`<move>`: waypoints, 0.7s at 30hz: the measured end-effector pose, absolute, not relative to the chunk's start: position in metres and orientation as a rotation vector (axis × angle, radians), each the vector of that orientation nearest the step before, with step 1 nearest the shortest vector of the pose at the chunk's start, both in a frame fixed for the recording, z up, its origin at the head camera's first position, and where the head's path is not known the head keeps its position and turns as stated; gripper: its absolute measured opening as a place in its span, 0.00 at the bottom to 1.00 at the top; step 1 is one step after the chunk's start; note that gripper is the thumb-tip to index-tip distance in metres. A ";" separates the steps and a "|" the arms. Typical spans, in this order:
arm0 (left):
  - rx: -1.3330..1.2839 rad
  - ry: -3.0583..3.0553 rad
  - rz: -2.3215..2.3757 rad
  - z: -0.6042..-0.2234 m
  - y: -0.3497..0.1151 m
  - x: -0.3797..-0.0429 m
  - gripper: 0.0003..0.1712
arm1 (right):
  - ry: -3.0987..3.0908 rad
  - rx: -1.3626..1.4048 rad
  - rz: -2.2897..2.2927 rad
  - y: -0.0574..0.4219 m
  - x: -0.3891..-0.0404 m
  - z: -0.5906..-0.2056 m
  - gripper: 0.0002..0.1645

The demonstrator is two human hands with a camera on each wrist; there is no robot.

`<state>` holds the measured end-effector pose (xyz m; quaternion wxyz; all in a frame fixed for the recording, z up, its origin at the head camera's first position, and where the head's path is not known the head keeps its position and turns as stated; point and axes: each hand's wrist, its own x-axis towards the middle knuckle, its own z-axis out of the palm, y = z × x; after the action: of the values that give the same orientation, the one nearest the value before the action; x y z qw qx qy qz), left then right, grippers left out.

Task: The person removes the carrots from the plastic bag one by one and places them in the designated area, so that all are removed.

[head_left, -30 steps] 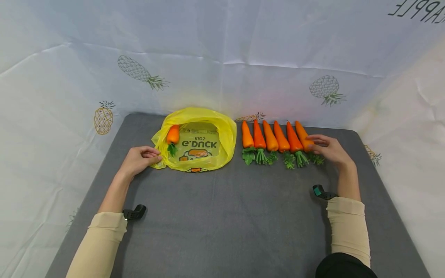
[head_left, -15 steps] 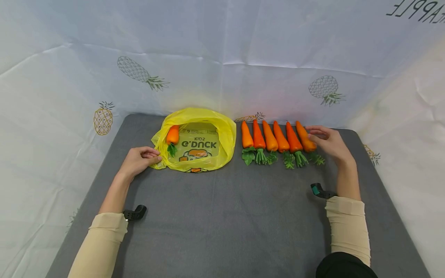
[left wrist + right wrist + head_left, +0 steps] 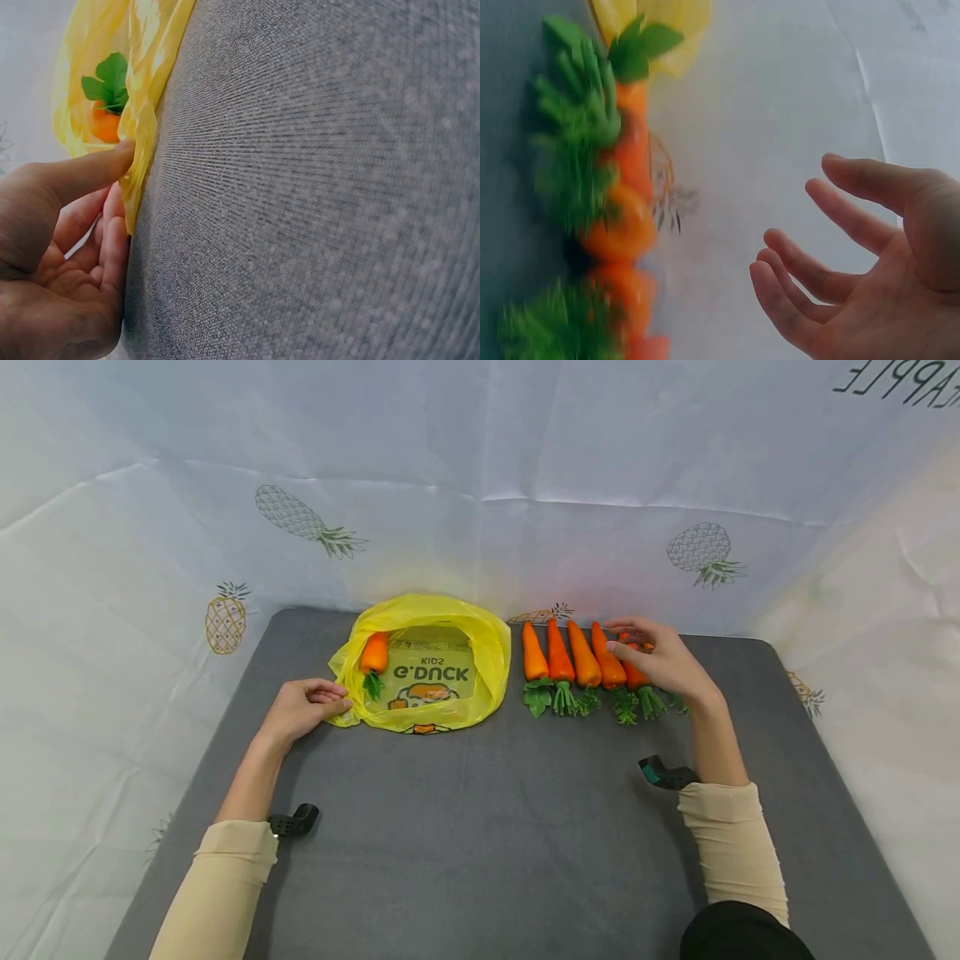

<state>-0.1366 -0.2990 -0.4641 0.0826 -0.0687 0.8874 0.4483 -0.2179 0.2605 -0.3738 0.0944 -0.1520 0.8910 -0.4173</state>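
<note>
A yellow plastic bag point(image 3: 495, 672) lies with its mouth spread on the grey table, duck print showing inside. One orange carrot point(image 3: 374, 655) with green leaves is within its left side. My left hand point(image 3: 298, 710) pinches the bag's near left edge between thumb and fingers, seen closely in the left wrist view. To the bag's right runs a row of several carrots point(image 3: 583, 656), tips toward the back and leafy tops toward me. Over the row's right end hovers my right hand point(image 3: 663, 658), fingers spread around nothing in the right wrist view. It hides much of the rightmost carrots.
A white cloth point(image 3: 420, 435) printed with pineapples rises right behind the bag and carrots. The grey tabletop point(image 3: 480, 835) stretches in front of both hands. A black rounded object point(image 3: 742, 933) covers part of the right sleeve.
My right hand has moved left from beside the rightmost carrot to above the row's right part, after that carrot shifted slightly. The left hand has stayed at the bag's edge.
</note>
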 end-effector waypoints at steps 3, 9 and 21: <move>-0.204 2.657 1.334 -0.464 -0.300 -0.137 0.23 | 2.620 -0.520 -1.239 0.245 -0.220 -0.373 0.28; -0.207 2.659 1.329 -0.465 -0.301 -0.137 0.23 | 2.558 -0.631 -1.290 0.212 -0.226 -0.374 0.26; -0.214 2.641 1.332 -0.461 -0.297 -0.136 0.23 | 2.460 -0.802 -1.307 0.154 -0.236 -0.380 0.26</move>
<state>-0.1362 -0.2970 -0.4615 0.0879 -0.0720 0.8871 0.4473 -0.2355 0.1537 -0.3803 0.1210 -0.2745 0.8424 -0.4476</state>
